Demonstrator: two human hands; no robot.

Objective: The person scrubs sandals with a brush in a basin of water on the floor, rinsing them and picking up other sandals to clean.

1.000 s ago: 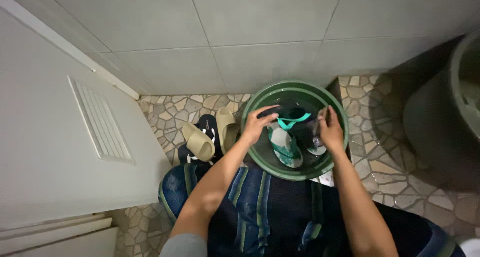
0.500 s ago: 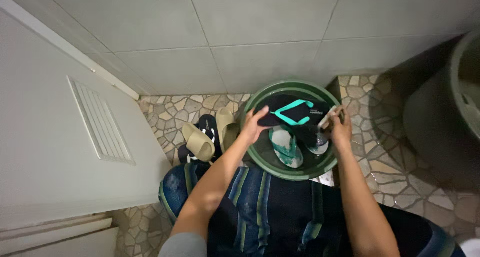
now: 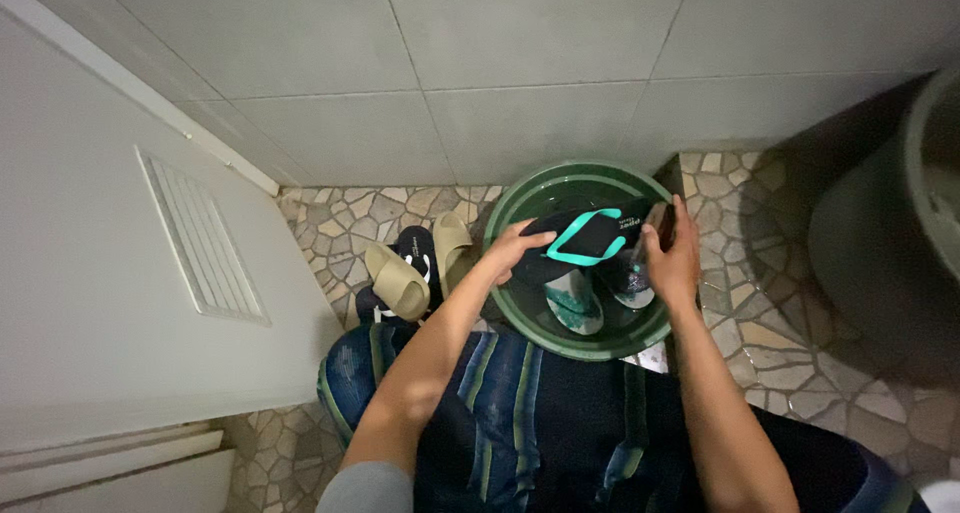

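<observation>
Beige slides (image 3: 412,273) lie on stone floor (image 3: 330,228), left of green basin (image 3: 510,198). Left hand (image 3: 510,253) grasps the heel end of a black flip-flop (image 3: 575,245) with teal straps, held across the basin. Right hand (image 3: 672,258) grips its other end, fingers curled. Teal sandal (image 3: 575,303) rests in the basin below.

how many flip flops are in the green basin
3: a black one with teal straps held above the basin, two lying in the bottom. More may be hidden.
</observation>
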